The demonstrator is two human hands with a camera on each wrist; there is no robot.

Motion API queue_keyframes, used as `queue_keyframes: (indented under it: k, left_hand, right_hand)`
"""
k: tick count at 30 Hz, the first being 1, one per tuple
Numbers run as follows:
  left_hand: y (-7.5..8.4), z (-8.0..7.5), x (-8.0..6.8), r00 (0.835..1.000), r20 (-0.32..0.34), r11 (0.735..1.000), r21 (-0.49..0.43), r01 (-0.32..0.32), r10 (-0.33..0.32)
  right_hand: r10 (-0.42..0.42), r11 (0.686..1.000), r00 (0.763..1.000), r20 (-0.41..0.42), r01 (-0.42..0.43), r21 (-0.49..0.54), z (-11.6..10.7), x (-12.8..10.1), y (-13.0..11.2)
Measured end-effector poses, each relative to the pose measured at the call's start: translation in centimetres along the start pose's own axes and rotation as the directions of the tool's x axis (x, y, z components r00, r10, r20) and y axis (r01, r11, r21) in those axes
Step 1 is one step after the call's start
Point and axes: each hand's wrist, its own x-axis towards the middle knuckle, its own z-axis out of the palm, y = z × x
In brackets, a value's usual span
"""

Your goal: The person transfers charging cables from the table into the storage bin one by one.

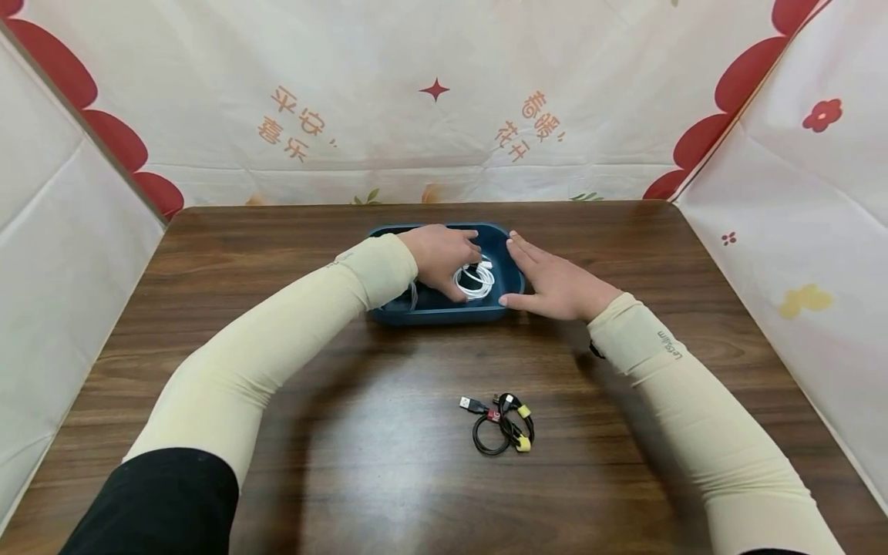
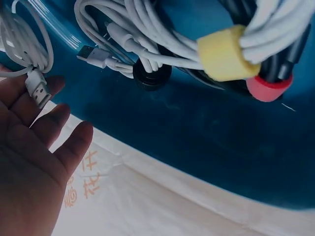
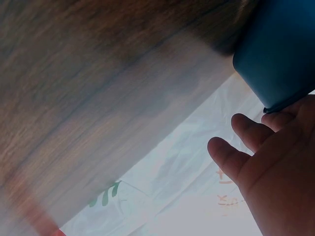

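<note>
A dark blue bin (image 1: 447, 314) sits toward the back of the brown table. My left hand (image 1: 444, 258) reaches into it, with thumb and fingers about a coiled white USB cable (image 1: 475, 280). In the left wrist view that cable's USB plug (image 2: 38, 88) hangs in front of the fingers, and the outer fingers stick out loosely; the thumb is outside that view. My right hand (image 1: 555, 281) rests at the bin's right end, fingers extended along the rim. More white cables (image 2: 147, 29), bound by a yellow strap (image 2: 224, 53), lie in the bin.
A coiled black USB cable (image 1: 504, 424) with yellow ties lies on the table (image 1: 375, 447) in front of the bin. Inside the bin are also a red strap (image 2: 268, 89) and a black band (image 2: 151, 76). Printed white cloth (image 1: 437, 139) stands behind and at both sides.
</note>
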Motion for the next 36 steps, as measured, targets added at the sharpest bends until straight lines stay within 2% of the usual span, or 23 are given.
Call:
queue_keyframes:
  k: [7, 12, 23, 27, 36]
  left_hand:
    - [0.9, 0.3, 0.0, 0.996, 0.089, 0.997, 0.075, -0.013, 0.007]
    - [1.4, 0.2, -0.4, 0.989, 0.140, 0.996, 0.090, 0.026, -0.038]
    - [1.4, 0.1, -0.7, 0.984, 0.169, 0.997, 0.069, 0.043, -0.055]
    - [1.3, -0.4, -1.1, 0.987, 0.149, 0.995, 0.088, 0.054, -0.066]
    - [2.1, -3.0, -2.5, 0.996, 0.032, 0.984, 0.157, 0.083, -0.089]
  right_hand:
    - [-0.005, 1.000, 1.000, -0.002, 0.005, -0.008, 0.1, 0.0, -0.2]
    - [-0.004, 1.000, 1.000, -0.010, 0.004, -0.003, 0.0, -0.1, -0.4]
    - [0.000, 1.000, 1.000, -0.014, 0.000, 0.000, 0.1, -0.1, -0.3]
    - [0.001, 1.000, 1.000, -0.006, -0.001, -0.003, 0.1, 0.0, -0.2]
    - [-0.003, 1.000, 1.000, 0.000, 0.003, 0.000, 0.0, -0.1, 0.0]
